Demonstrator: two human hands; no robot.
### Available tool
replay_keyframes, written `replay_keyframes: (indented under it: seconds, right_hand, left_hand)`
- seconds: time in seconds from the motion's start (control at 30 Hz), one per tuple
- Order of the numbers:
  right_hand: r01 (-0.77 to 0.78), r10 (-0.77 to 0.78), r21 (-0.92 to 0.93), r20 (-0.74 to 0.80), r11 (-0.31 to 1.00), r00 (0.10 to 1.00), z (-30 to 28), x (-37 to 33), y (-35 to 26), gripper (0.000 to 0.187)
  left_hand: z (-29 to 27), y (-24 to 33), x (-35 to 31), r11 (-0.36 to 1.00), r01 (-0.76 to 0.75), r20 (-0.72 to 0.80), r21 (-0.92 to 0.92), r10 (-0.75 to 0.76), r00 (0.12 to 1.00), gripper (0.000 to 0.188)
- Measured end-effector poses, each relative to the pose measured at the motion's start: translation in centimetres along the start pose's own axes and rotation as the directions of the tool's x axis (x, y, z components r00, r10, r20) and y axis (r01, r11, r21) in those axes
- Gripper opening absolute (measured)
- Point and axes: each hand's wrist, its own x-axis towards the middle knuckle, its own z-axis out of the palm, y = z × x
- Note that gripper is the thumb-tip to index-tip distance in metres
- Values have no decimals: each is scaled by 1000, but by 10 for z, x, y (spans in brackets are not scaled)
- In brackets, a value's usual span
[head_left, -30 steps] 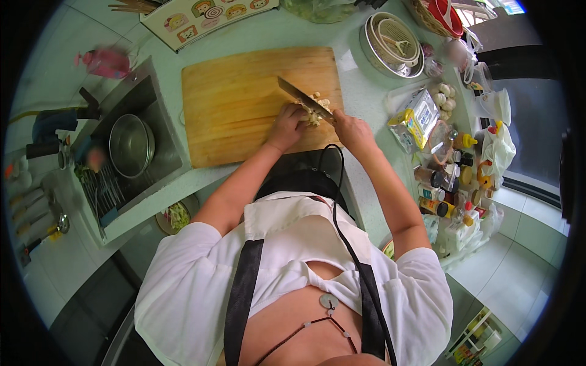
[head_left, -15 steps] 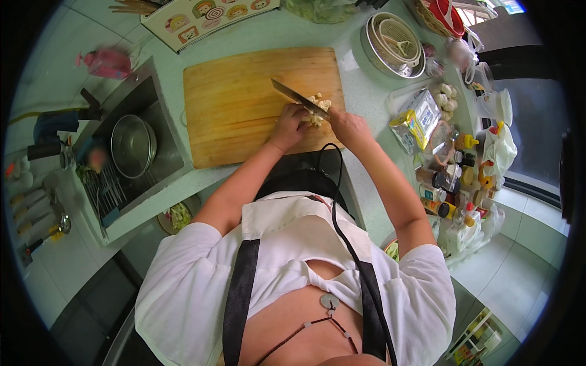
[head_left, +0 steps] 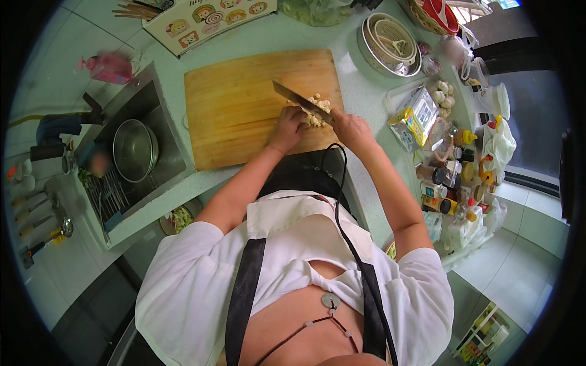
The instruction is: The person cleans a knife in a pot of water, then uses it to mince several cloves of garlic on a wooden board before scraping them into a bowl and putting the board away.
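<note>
My right hand (head_left: 352, 129) grips the handle of a broad-bladed kitchen knife (head_left: 294, 96). The blade slants up to the left, across a small heap of pale chopped pieces (head_left: 316, 119) near the right end of a wooden cutting board (head_left: 238, 110). Their exact kind is too small to tell. My left hand (head_left: 288, 129) rests on the board at the heap's left side, close under the blade. Its fingers are curled against the pale pieces, and the fingertips are partly hidden.
At left a metal pot (head_left: 133, 149) stands in the sink (head_left: 171, 134), with a pink bottle (head_left: 110, 67) behind it. Nested strainers and bowls (head_left: 390, 46), garlic bulbs (head_left: 444, 97), a yellow-and-white packet (head_left: 416, 116) and several seasoning bottles (head_left: 448, 177) line the right. A patterned box (head_left: 207, 24) stands behind the board.
The view has shifted slightly. The knife still lies across the heap, its blade turned a little, and both hands keep nearly the same places.
</note>
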Motion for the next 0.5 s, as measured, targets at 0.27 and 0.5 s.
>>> replay_keyframes:
  seconds: [0.27,0.5]
  right_hand:
    - [15,-15,20,-13,1000,1000,21,9,-7,8]
    - [-11,75,280,-219,960,973,50,16,1,21]
  left_hand:
    - [-4,4,3,999,-30,-17,-25,30,999,28]
    - [-2,4,3,1000,-10,-8,-15,10,1000,26]
